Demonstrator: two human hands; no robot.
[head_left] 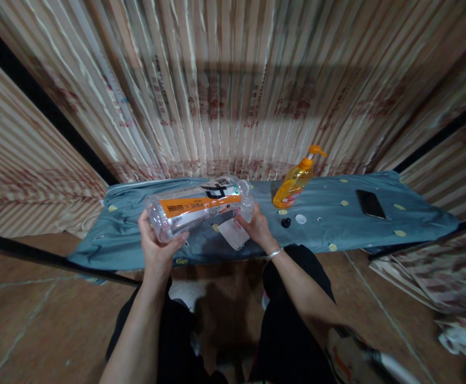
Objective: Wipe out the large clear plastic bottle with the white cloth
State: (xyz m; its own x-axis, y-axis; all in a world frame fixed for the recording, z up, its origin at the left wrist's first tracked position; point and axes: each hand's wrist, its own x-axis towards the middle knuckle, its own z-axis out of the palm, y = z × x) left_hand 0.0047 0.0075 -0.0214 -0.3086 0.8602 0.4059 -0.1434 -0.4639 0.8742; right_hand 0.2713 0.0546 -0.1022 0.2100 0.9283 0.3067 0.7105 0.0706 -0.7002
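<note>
I hold a large clear plastic bottle with an orange, white and black label sideways above a low table. My left hand is wrapped round its base end. My right hand grips the neck end, fingers closed. Under the bottle a folded white cloth lies on the table's grey-blue cover. A small black cap and a white cap rest just right of my right hand.
An orange pump bottle stands at the back of the table. A black phone lies flat toward the right end. Striped curtains hang close behind and on both sides. My knees are near the table's front edge, above a brown tiled floor.
</note>
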